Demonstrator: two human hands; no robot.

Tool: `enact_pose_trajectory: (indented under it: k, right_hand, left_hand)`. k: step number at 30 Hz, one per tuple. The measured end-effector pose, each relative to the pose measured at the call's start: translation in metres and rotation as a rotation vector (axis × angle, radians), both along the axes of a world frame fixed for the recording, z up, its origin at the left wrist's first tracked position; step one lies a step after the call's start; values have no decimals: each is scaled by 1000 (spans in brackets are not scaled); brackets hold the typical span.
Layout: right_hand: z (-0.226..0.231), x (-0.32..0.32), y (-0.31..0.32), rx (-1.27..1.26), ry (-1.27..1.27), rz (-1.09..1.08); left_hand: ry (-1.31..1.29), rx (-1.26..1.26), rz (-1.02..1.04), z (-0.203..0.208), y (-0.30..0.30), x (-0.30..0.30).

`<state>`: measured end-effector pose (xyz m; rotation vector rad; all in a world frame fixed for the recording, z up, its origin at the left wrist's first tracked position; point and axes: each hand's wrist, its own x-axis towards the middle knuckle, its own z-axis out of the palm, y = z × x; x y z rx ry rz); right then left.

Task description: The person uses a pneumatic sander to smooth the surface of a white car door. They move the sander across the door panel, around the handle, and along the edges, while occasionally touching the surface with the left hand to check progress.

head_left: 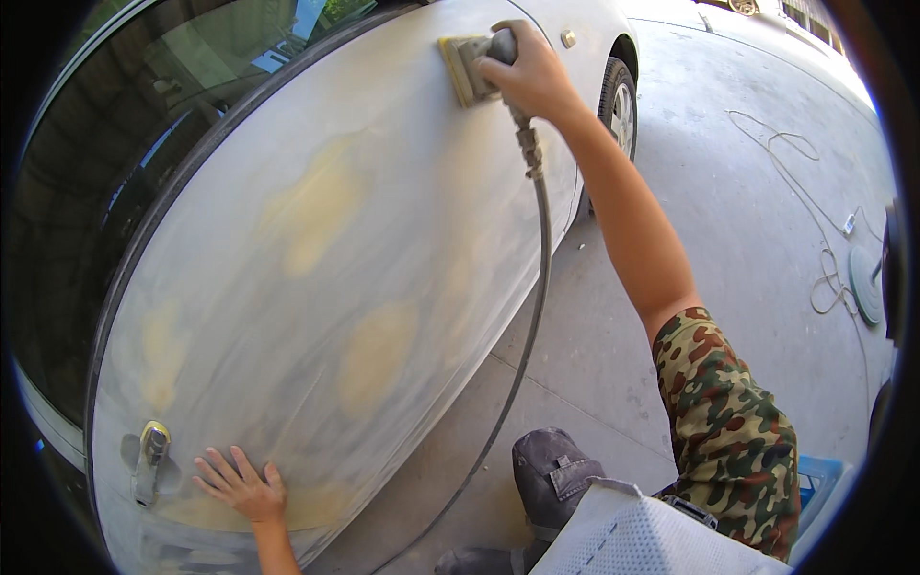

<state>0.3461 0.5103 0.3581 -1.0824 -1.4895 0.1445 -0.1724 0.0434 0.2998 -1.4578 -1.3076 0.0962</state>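
Observation:
My right hand (529, 72) is wrapped round the grey, rounded top of an air sander (470, 69), whose square yellow-edged pad rests against the upper far part of a car door (230, 316). A grey air hose (542, 259) hangs from the sander's metal coupling and curves down to the floor. Low on the door, my left hand (247, 489) lies flat with its fingers spread, beside the door handle (151, 464). The door is dull white-grey, with several yellowish patches and dusty smears between my hands.
Dark window glass (115, 163) borders the door on the left. A car wheel (621, 107) stands beyond its far end. On the concrete floor (613, 383) to the right lie a loose cord (800, 192) and a round greenish disc (865, 286). A blue plastic container (816, 484) sits behind my right sleeve.

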Motion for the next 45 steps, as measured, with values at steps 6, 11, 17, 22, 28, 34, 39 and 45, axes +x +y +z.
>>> enact_pose_trajectory:
  k: [6,11,17,22,28,34,39,45]
  right_hand:
    - [-10,68,87,-106,129,-2]
    - [-47,89,81,-294,215,-37]
    - [-77,27,15,-143,195,-24]
    - [-70,3,-21,106,75,62]
    - [-37,60,29,-129,200,-68]
    - [-28,42,38,-48,94,-39]
    - [4,29,67,24,-5,38]
    - [-51,90,111,-172,106,-44]
  left_hand:
    - [-25,-11,33,0,-7,-12]
    - [-26,-28,40,-1,-14,-27]
    - [11,-27,17,4,-11,-14]
    - [17,-35,12,7,-13,-3]
    - [28,-36,40,13,-20,-14]
    - [23,-41,38,-1,-19,-15]
    - [-21,-26,91,-24,-37,-2]
    - [-34,-47,41,-18,-24,-44]
